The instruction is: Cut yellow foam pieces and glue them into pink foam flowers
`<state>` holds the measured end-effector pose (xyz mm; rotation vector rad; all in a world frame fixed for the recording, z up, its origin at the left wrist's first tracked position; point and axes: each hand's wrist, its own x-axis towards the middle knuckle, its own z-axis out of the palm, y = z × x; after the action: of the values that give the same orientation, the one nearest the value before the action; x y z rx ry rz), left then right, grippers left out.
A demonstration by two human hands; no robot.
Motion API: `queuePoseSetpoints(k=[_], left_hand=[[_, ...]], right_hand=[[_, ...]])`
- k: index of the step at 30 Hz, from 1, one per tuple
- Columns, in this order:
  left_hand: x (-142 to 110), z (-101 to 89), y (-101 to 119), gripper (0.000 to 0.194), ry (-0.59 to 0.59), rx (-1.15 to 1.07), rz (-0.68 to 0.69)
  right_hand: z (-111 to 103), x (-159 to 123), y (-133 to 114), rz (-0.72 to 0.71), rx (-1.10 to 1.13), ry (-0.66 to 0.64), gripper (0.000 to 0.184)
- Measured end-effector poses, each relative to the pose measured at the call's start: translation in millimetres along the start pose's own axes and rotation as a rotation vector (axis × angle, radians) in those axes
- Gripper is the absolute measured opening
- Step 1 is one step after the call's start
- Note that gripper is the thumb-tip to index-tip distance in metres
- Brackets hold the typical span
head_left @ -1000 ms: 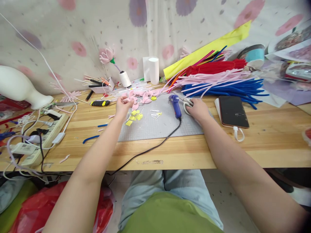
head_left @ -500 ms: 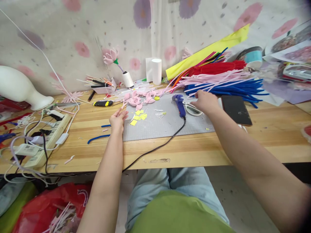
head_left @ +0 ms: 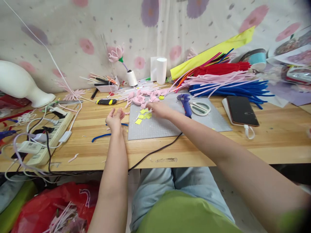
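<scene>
My left hand (head_left: 115,119) is raised just left of the grey cutting mat, fingers curled and thumb against them. A short piece of pink pipe cleaner (head_left: 126,113) sticks out from its fingertips. My right hand (head_left: 157,109) reaches across the mat with its fingers pressed together and pointing left; whatever is in them is hidden. Just behind its fingertips lie looped pink pipe-cleaner petals (head_left: 138,98). Below them are small yellow squares (head_left: 143,116). A blue hot glue gun (head_left: 185,104) and white-handled scissors (head_left: 203,109) lie right of my right hand on the cutting mat (head_left: 167,129).
Bundles of blue pipe cleaners (head_left: 230,90) and red pipe cleaners (head_left: 223,68) lie at the back right. A dark phone-like slab (head_left: 243,110) sits at right. A utility knife (head_left: 106,102), power strip (head_left: 52,139) and finished pink flower (head_left: 116,54) are at left. The glue gun's black cord crosses the front.
My right hand has moved left, from beside the scissors to the pink petals and yellow squares. My left hand has drawn slightly away from the mat's edge. The view has shifted a little.
</scene>
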<state>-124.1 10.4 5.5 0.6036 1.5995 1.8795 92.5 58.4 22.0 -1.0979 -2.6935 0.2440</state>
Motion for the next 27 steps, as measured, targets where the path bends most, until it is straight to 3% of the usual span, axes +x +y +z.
queuePoseSetpoints(k=[3,5,8,11,13,16,18,22,24,27], left_hand=[[6.5,-5.3,-1.9,0.033,0.141,0.168,0.109],[5.0,-5.1,-4.2,0.037,0.161,0.249,0.213],[-7.7,2.1,-8.3,0.07,0.015,0.297,0.297],[-23.4,10.8,-11.9,0.061,-0.166,0.351,0.204],[-29.0,13.7,-13.6,0.056,-0.171,0.398,0.258],[-29.5,13.7,-15.9,0.069,-0.126,0.39,0.428],[-29.4,13.9,-17.6,0.067,-0.157,0.382,0.419],[-40.0,22.5,-22.2,0.044,-0.298,0.42,0.303],[-48.3,29.6,-25.2,0.051,-0.406,0.338,0.347],[-56.2,38.5,-30.3,0.056,-0.538,0.24,0.36]], right_hand=[[9.0,19.2,7.8,-0.012,-0.122,-0.071,0.038],[8.9,25.8,9.4,-0.058,-0.216,-0.099,0.035],[5.7,30.1,9.1,-0.095,-0.3,-0.134,0.033],[2.1,30.0,11.9,-0.044,-0.294,-0.168,0.037],[-0.8,27.8,16.2,0.019,-0.226,-0.163,0.041],[-5.6,22.5,23.0,0.133,-0.014,-0.082,0.042],[-7.6,18.8,25.0,0.195,0.225,-0.011,0.041],[-6.8,11.9,18.9,0.337,0.886,0.049,0.037],[-5.7,8.6,12.7,0.405,1.14,0.031,0.038],[-5.4,4.1,4.8,0.441,1.334,-0.021,0.042]])
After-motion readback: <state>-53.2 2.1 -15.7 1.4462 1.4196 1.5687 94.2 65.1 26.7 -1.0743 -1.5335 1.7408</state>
